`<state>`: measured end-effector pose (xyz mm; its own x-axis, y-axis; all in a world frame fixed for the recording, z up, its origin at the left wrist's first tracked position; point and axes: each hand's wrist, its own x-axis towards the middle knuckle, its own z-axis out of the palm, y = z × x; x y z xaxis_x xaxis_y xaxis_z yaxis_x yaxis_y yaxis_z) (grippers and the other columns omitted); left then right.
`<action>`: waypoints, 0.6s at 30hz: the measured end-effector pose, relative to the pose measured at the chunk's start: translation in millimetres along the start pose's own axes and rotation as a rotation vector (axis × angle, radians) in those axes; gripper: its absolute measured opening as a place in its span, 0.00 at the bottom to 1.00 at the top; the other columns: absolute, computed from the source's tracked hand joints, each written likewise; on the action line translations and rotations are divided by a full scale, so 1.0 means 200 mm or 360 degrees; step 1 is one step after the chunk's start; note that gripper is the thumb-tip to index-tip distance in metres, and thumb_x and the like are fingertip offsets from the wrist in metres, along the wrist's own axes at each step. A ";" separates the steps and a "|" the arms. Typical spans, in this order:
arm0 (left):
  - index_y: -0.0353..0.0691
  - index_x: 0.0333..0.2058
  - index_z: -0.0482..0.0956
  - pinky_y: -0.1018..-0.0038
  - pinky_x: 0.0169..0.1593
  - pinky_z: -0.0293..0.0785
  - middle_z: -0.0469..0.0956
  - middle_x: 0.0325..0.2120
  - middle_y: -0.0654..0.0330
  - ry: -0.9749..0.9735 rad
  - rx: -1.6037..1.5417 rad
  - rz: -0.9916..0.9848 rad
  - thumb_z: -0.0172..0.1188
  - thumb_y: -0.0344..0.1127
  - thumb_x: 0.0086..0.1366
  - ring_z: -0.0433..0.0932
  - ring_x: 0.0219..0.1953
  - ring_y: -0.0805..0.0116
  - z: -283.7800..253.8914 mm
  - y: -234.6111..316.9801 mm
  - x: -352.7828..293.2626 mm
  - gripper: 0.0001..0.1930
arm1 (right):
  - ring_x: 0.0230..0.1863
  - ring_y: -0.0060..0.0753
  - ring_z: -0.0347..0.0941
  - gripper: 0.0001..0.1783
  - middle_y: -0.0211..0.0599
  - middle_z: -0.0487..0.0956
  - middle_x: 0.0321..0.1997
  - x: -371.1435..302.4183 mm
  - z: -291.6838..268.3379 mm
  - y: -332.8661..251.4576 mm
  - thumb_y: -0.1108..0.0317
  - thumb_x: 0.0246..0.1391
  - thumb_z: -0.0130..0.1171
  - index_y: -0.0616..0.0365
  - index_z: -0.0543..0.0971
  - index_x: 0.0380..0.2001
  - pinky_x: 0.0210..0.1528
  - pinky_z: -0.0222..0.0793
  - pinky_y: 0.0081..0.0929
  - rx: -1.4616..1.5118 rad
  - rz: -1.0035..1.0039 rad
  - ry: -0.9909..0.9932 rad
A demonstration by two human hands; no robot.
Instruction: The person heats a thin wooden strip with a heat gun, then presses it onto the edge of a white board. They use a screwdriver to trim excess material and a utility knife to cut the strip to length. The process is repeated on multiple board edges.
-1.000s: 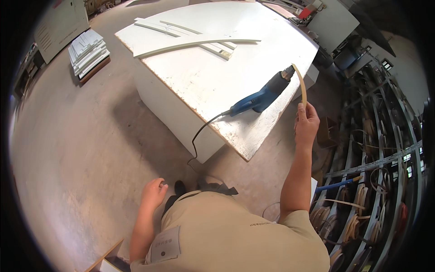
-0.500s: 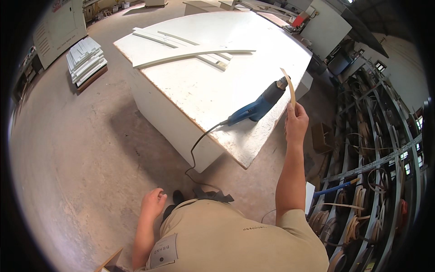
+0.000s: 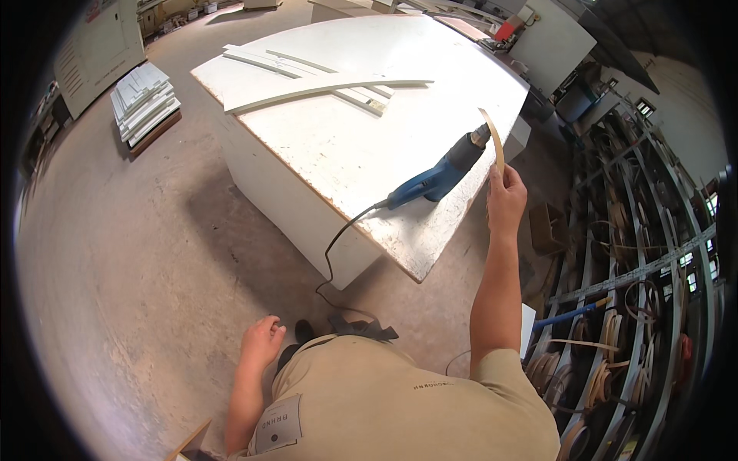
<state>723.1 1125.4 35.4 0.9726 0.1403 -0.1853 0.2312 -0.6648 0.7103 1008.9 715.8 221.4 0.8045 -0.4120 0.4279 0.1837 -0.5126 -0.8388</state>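
Note:
My right hand [image 3: 507,201] is closed on the lower end of a thin tan strip of edge banding [image 3: 496,138], which rises with a slight bend. Just left of the strip, a blue and black heat gun [image 3: 438,178] rests on the near right part of the white table [image 3: 346,157]. Its metal nozzle points up and right toward the strip; from this view I cannot tell whether they touch. The gun's dark cord runs off the table edge to the floor. My left hand [image 3: 263,340] hangs low beside my body, fingers loosely curled and apart, nothing visible in them.
Several white strips, one long and curved [image 3: 330,91], lie on the far left of the tabletop. A stack of white boards [image 3: 144,104] stands on the floor at left. To the right, a metal rack [image 3: 638,269] holds coiled banding. A brown box [image 3: 546,229] sits near it.
My right hand and the strip have shifted slightly up and away. The fingers of my left hand have loosened a little. The heat gun stays in place.

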 end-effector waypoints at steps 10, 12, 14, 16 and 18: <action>0.35 0.43 0.80 0.63 0.41 0.77 0.82 0.33 0.52 -0.0002 -0.0067 0.0005 0.63 0.36 0.62 0.82 0.34 0.54 0.03 -0.05 0.00 0.14 | 0.23 0.14 0.66 0.18 0.26 0.76 0.24 0.01 0.02 0.02 0.62 0.61 0.63 0.68 0.81 0.46 0.26 0.62 0.20 0.0040 -0.0015 0.0023; 0.35 0.43 0.80 0.63 0.41 0.77 0.82 0.33 0.52 -0.0012 -0.0046 0.0018 0.63 0.36 0.62 0.82 0.34 0.54 0.03 -0.05 0.00 0.14 | 0.18 0.11 0.62 0.17 0.22 0.73 0.24 0.02 0.03 0.02 0.65 0.63 0.62 0.68 0.80 0.49 0.18 0.55 0.15 0.0032 -0.0060 0.0021; 0.35 0.43 0.80 0.63 0.41 0.77 0.82 0.33 0.52 -0.0020 -0.0008 0.0039 0.63 0.36 0.62 0.82 0.34 0.55 0.02 -0.04 0.01 0.14 | 0.18 0.11 0.62 0.18 0.22 0.73 0.24 0.02 0.02 0.02 0.64 0.63 0.62 0.68 0.80 0.49 0.18 0.55 0.15 0.0048 -0.0024 0.0017; 0.35 0.43 0.80 0.63 0.41 0.77 0.82 0.33 0.52 -0.0018 0.0018 0.0043 0.63 0.36 0.62 0.82 0.34 0.55 0.01 -0.04 0.01 0.14 | 0.18 0.11 0.62 0.18 0.22 0.73 0.24 0.02 0.02 0.01 0.64 0.63 0.62 0.68 0.80 0.49 0.18 0.55 0.15 0.0078 -0.0018 0.0019; 0.35 0.43 0.80 0.63 0.41 0.77 0.82 0.32 0.52 -0.0017 0.0024 0.0046 0.63 0.37 0.62 0.82 0.34 0.55 0.01 -0.04 0.02 0.14 | 0.18 0.11 0.62 0.18 0.22 0.73 0.24 0.02 0.02 0.02 0.65 0.63 0.62 0.68 0.80 0.49 0.18 0.55 0.16 0.0069 -0.0017 0.0019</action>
<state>724.5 1129.5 27.1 0.9786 0.1128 -0.1720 0.2023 -0.6795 0.7052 1014.9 714.7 219.2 0.7956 -0.4155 0.4409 0.2170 -0.4840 -0.8477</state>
